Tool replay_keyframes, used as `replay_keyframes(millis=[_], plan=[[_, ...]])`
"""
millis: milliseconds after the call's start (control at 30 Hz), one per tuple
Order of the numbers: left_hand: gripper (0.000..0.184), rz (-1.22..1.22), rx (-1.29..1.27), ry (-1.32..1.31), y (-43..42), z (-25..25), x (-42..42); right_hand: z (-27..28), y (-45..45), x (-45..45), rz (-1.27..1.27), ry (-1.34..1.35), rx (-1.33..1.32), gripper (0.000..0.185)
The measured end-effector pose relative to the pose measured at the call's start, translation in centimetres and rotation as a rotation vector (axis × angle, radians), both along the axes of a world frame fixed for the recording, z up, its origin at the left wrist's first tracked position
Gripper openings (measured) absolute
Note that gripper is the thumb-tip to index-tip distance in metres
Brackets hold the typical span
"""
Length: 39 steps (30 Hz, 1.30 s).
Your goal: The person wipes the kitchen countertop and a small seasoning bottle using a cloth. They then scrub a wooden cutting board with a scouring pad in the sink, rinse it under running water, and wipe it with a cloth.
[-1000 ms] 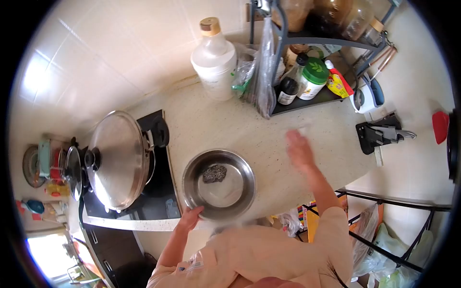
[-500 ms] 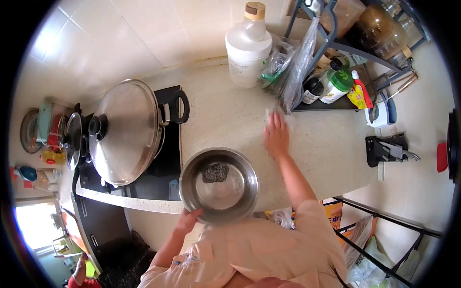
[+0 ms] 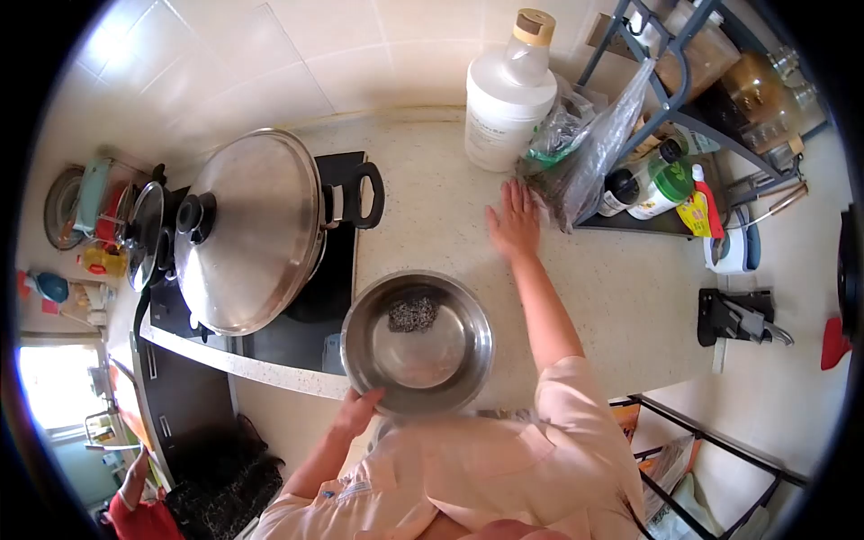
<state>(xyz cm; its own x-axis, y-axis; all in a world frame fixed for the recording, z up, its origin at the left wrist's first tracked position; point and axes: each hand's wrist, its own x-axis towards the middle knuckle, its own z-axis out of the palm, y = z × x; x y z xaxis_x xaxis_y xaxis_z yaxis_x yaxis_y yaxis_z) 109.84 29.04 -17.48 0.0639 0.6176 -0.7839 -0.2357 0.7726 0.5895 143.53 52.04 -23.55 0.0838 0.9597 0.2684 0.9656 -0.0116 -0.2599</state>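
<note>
1. Currently, the steel basin (image 3: 461,378) sits at the lower centre of the frame, overlapping the front edge of the countertop (image 3: 630,306). Whether the countertop or the hand bears its weight cannot be told.
2. Left hand (image 3: 358,412): closed on the basin's rim at its lower-left side, thumb over the lip. The fingers beneath are hidden.
3. Right hand (image 3: 516,225): palm down and flat on the countertop at the upper centre, fingers extended and slightly parted. No held item shows; the area under the palm cannot be seen.
4. Key relation: the basin lies below and left of the right hand, well apart from it. The left hand is the nearer one, in contact with the rim.
5. Axis: the basin is round and has no long axis. The grey scouring pad (image 3: 413,315) inside it lies towards the far wall, longer from left to right.
6. Surroundings: the clear plastic bag (image 3: 616,126) hangs just right of the right hand's fingertips; the white tub (image 3: 508,117) stands above them. The lidded pot (image 3: 256,243) occupies the left.
</note>
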Motion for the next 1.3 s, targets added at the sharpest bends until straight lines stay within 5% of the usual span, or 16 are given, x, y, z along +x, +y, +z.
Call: replay_keyframes(millis=[200,267,433,533,600,667,767,867,933,1133,1200,1300], plan=[[0.034,-0.222,0.06,0.002,0.7,-2.2,-0.4,1.0,-8.6,0.5,0.437,0.031,-0.216,0.046],[0.035,-0.228,0.075,-0.009,1.1,-2.4,-0.1,3.5,-13.1,1.9,0.402,0.014,-0.211,0.039],[0.041,-0.229,0.117,-0.047,3.2,-3.6,0.3,2.1,-19.4,7.6,-0.038,0.485,-0.018,0.027],[0.046,-0.337,0.072,0.058,5.3,-0.2,0.5,0.3,-19.4,10.4,-0.465,1.282,0.085,0.027],[0.047,-0.403,0.022,0.162,5.9,1.4,0.5,0.3,-20.2,12.5,-0.363,1.927,0.047,0.033],[0.044,-0.54,0.033,0.374,6.4,2.8,-0.7,2.6,-20.2,13.2,-0.095,2.3,-0.066,0.038],[0.034,-0.899,0.538,1.028,6.7,7.0,-0.8,6.7,-19.7,11.8,-0.033,2.261,0.013,0.043],[0.024,-0.719,0.746,0.938,9.0,11.9,3.1,6.0,-20.0,9.8,0.01,1.201,-0.036,0.044],[0.018,-0.667,0.875,0.776,11.3,14.7,6.8,8.6,-20.7,7.2,0.073,0.23,-0.279,0.041],[0.019,-0.385,1.212,0.795,23.6,13.6,17.3,7.0,-23.8,4.9,0.175,0.325,-0.108,0.047],[0.033,-0.221,1.444,0.701,28.6,12.6,20.3,6.9,-25.4,4.7,0.118,0.327,-0.05,0.048],[0.055,-0.142,1.439,0.874,33.6,13.2,24.4,6.4,-27.1,5.8,0.023,0.343,-0.081,0.048]])
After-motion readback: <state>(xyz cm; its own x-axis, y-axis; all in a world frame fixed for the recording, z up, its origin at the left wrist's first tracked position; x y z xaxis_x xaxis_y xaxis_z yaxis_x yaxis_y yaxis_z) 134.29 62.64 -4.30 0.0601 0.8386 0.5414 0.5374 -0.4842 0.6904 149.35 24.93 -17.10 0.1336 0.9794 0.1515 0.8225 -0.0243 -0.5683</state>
